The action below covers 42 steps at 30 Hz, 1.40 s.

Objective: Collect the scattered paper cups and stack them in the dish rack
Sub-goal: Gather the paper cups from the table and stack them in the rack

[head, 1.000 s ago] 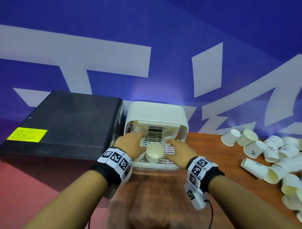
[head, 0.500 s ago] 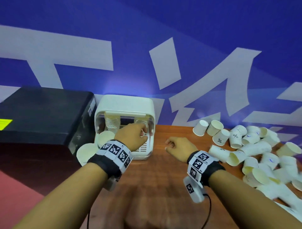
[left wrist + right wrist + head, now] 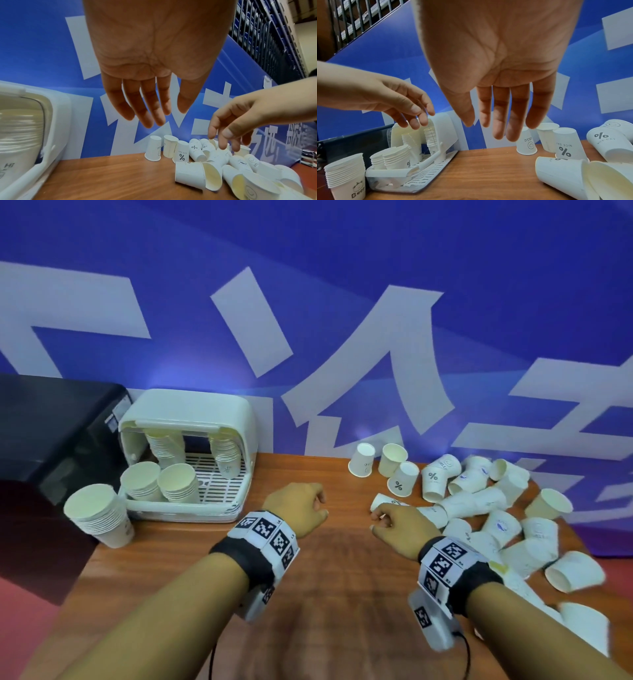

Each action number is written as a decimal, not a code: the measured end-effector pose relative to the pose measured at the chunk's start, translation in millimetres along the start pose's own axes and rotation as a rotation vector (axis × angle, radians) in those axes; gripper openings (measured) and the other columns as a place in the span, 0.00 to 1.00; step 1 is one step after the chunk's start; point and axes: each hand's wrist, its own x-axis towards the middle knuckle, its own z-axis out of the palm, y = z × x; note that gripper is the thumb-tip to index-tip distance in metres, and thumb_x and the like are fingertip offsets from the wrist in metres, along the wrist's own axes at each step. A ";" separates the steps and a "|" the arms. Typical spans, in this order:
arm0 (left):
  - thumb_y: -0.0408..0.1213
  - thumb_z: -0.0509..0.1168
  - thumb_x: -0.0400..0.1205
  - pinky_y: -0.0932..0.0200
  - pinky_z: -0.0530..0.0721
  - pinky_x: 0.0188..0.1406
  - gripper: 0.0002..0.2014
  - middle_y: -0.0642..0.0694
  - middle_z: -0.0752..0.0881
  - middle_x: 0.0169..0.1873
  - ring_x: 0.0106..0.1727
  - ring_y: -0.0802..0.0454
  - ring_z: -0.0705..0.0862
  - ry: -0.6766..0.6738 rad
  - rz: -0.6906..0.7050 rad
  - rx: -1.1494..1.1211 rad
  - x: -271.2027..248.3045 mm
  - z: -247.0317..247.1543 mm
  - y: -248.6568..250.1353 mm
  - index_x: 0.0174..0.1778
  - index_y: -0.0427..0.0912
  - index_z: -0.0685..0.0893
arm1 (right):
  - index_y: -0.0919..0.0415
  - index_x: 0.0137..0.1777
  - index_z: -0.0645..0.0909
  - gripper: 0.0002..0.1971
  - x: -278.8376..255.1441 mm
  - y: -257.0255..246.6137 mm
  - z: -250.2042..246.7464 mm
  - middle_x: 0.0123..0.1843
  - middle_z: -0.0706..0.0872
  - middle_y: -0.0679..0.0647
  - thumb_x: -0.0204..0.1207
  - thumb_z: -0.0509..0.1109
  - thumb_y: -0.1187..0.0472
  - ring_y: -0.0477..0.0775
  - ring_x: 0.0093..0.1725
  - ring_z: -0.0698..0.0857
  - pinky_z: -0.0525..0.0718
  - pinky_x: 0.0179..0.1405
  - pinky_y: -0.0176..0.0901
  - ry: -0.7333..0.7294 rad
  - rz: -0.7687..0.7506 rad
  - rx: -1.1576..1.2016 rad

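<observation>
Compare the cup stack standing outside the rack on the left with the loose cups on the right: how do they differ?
The outside stack is nested and upright, mouths up; the loose cups are mostly separate, many on their sides, some upside down. The stack stands beside the dish rack, at its left; the loose cups lie far right of it. Both are white paper cups, not in the rack.
</observation>
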 end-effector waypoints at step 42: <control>0.40 0.71 0.75 0.44 0.65 0.76 0.34 0.50 0.64 0.76 0.80 0.45 0.57 -0.312 -0.051 0.271 199.9 148.4 114.8 0.76 0.56 0.64 | 0.55 0.74 0.71 0.33 172.0 184.5 -49.5 0.72 0.77 0.53 0.69 0.77 0.59 0.54 0.71 0.76 0.75 0.71 0.48 -0.440 -0.088 -0.247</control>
